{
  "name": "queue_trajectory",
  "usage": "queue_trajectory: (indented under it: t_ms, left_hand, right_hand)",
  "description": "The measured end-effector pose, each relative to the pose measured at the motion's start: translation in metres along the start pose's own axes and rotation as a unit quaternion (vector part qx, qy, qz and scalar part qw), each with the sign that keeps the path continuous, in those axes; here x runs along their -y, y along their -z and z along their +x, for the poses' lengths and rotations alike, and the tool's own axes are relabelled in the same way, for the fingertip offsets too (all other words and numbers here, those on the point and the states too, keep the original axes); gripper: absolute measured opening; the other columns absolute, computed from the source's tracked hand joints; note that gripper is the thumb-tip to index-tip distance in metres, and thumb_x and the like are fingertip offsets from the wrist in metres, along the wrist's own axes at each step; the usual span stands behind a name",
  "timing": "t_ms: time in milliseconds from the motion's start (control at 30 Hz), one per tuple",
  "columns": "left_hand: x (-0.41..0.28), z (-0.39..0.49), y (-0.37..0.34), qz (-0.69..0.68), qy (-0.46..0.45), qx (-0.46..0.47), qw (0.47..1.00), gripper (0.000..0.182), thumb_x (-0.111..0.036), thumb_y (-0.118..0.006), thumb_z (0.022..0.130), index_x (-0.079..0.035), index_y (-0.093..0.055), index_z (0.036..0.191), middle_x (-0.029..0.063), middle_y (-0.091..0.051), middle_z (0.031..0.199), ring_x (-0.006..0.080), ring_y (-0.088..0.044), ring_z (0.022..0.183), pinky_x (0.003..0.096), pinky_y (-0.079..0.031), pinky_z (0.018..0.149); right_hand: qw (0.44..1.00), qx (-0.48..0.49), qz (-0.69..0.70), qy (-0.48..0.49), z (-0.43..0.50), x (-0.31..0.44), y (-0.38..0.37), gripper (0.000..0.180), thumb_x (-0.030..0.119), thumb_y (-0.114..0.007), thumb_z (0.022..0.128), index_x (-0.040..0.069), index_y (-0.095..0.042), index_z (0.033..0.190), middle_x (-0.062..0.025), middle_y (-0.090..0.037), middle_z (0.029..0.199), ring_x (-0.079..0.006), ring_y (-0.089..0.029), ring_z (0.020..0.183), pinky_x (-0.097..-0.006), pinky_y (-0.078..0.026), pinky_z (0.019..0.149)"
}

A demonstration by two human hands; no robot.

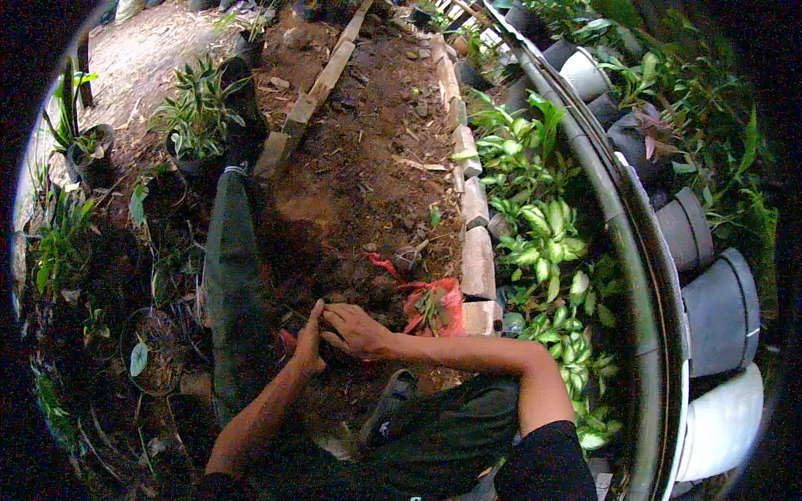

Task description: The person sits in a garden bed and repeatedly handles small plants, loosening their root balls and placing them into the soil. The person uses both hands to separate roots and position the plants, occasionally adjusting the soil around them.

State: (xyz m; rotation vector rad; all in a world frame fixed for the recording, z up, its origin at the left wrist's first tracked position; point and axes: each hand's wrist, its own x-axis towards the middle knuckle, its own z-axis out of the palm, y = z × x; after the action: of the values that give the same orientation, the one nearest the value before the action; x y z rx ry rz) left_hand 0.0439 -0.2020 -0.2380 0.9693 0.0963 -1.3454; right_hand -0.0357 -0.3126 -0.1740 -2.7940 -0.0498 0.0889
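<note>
My left hand (309, 341) and my right hand (354, 329) meet at the fingertips, low over dark soil. Whether anything small lies between them cannot be told, as the palms are partly hidden. To the right of my hands a red plastic bag (450, 313) lies on the soil with green leaves or cuttings (429, 308) on it. A strip of red plastic (383, 264) lies a little farther off. Just below my right hand shows a dark shoe (396, 391). Some pink-red material (287, 342) shows beside my left wrist.
A row of bricks (477, 263) borders the soil on the right, with variegated plants (551, 232) beyond it. A bamboo rail (633, 275) curves past large pots (720, 313). At left stand a dark green upright object (232, 269) and potted plants (197, 119). More blocks (319, 87) line the soil's far left.
</note>
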Motion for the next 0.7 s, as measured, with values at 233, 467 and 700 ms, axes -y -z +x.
queue_trajectory:
  t_ms: [233,467,700]
  left_hand:
    - [0.014,0.021,0.016,0.280,-0.506,0.080,0.812,0.043,-0.038,-0.054,0.086,-0.009,-0.048,0.118,0.0098,-0.056,0.107,0.0190,-0.055,0.100,0.0269,-0.045,0.080]
    - [0.036,0.056,0.024,-0.031,-0.023,0.106,0.994,0.036,-0.031,-0.050,0.088,-0.003,-0.051,0.112,0.0072,-0.059,0.104,0.0182,-0.057,0.096,0.0292,-0.047,0.083]
    - [0.015,-0.003,-0.011,-0.077,0.067,0.139,0.985,0.053,-0.044,-0.047,0.087,-0.009,-0.038,0.126,0.0087,-0.048,0.121,0.0226,-0.053,0.104,0.0365,-0.048,0.086]
  right_hand:
    - [0.991,-0.090,0.090,-0.036,-0.003,-0.020,0.024,0.069,0.037,-0.060,0.078,-0.002,-0.033,0.127,-0.0218,-0.041,0.124,-0.0363,-0.040,0.115,-0.0403,-0.033,0.098]
    - [0.994,-0.055,0.097,-0.005,-0.010,-0.002,0.030,0.067,0.045,-0.058,0.079,-0.002,-0.038,0.124,-0.0184,-0.049,0.117,-0.0302,-0.046,0.111,-0.0399,-0.033,0.096]
    - [0.998,-0.035,0.037,-0.030,-0.029,0.010,0.040,0.065,0.047,-0.053,0.082,0.000,-0.038,0.124,-0.0152,-0.050,0.118,-0.0266,-0.049,0.107,-0.0399,-0.032,0.095]
